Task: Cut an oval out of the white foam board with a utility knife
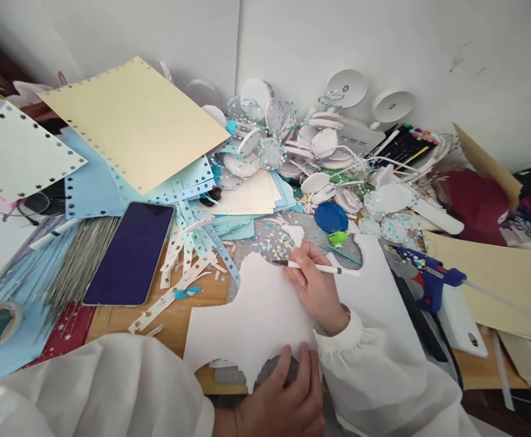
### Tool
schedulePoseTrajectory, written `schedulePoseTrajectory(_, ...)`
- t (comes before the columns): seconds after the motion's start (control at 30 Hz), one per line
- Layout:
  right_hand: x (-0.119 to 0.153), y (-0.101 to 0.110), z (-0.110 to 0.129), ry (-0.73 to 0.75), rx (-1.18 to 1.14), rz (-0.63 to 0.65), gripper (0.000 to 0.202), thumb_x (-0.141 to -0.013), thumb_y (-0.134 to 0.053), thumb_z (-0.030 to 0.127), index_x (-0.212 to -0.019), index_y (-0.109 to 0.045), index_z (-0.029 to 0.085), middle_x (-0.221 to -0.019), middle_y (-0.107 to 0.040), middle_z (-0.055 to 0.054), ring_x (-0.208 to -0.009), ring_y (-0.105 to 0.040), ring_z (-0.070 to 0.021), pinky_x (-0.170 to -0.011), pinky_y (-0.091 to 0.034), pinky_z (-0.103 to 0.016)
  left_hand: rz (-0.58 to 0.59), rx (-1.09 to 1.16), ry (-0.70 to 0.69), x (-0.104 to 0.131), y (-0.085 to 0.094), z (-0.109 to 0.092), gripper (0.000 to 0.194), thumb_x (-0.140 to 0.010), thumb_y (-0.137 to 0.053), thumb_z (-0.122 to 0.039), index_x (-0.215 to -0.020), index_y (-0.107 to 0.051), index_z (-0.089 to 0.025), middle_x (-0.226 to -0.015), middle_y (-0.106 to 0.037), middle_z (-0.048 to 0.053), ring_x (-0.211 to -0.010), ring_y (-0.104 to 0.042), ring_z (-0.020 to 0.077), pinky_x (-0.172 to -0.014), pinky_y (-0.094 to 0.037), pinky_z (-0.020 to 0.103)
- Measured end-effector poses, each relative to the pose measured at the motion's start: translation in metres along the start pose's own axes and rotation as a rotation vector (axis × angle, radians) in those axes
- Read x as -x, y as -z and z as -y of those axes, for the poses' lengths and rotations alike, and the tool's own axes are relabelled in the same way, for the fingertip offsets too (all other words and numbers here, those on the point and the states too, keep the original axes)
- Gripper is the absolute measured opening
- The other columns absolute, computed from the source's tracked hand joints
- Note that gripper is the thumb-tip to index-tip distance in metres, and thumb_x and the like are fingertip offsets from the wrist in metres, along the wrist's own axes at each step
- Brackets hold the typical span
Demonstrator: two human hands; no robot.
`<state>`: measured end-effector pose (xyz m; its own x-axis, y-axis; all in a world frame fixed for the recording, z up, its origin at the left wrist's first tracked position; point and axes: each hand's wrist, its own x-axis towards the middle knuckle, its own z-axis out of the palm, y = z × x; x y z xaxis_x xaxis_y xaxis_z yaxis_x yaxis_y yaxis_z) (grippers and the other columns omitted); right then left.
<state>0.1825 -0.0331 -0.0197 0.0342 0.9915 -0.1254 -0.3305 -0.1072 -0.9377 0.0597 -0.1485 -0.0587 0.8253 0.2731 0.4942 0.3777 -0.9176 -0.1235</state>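
Note:
In the middle of the table lies a white sheet of paper (247, 309) with curved cut-outs along its edges. My right hand (317, 288) pinches a white pen (322, 266) whose dark tip points left, over the sheet's upper part. My left hand (290, 394) rests on the sheet's lower edge with its fingers stretched out and apart. Under my right forearm is a second white cut sheet (383, 285). Small paper confetti (277, 240) is scattered on the grey cutting mat (311, 224) just beyond the first sheet.
A phone (131, 255) and punched paper strips (178, 291) lie to the left, beside a bundle of thin wires (81, 261). Coloured paper (142, 121) is stacked behind them. White discs (324, 142) pile against the wall. A blue glue gun (429, 276) lies at the right.

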Motion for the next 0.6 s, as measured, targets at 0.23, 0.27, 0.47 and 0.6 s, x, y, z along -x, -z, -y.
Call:
schedulePoseTrajectory(0.23,0.004,-0.003,-0.002,0.002,0.101,-0.020,0.033,-0.083,-0.067,0.034,-0.067,-0.042,0.021,-0.045,-0.032,0.011,-0.042,-0.023,-0.0054,-0.048,-0.023,-0.023,-0.023,0.035,-0.002,0.002,0.001,-0.002,0.034,-0.091,-0.041,-0.032,-0.102,-0.068,-0.016,-0.117,-0.065,0.014,-0.104,-0.061,0.0303,-0.088,-0.044,0.052)
schedulePoseTrajectory(0.27,0.006,-0.004,-0.003,0.000,0.113,-0.017,0.032,-0.084,-0.066,0.035,-0.067,-0.042,0.021,-0.045,-0.032,0.011,-0.042,-0.024,-0.0057,-0.048,-0.024,-0.023,-0.025,0.032,-0.001,0.002,0.002,-0.002,0.035,-0.092,-0.039,-0.030,-0.102,-0.069,-0.016,-0.116,-0.066,0.013,-0.104,-0.061,0.0298,-0.086,-0.045,0.051)
schedulePoseTrajectory(0.47,0.009,-0.011,-0.007,0.030,0.269,-0.112,0.033,-0.078,-0.071,0.038,-0.069,-0.043,0.022,-0.051,-0.041,0.009,-0.046,-0.033,-0.0077,-0.047,-0.025,-0.023,0.040,-0.114,-0.038,0.001,0.003,-0.005,0.033,-0.090,-0.039,-0.020,-0.110,-0.065,-0.014,-0.118,-0.064,0.011,-0.111,-0.059,0.0252,-0.085,-0.050,0.045)
schedulePoseTrajectory(0.6,0.006,-0.008,-0.004,0.097,0.380,-0.135,0.039,-0.077,-0.071,0.035,-0.062,-0.039,0.021,-0.053,-0.043,0.007,-0.049,-0.035,-0.0084,-0.050,-0.029,-0.024,0.053,-0.150,-0.066,0.001,0.004,-0.004,0.034,-0.091,-0.037,-0.018,-0.112,-0.064,-0.014,-0.118,-0.064,0.009,-0.111,-0.059,0.0226,-0.086,-0.051,0.043)
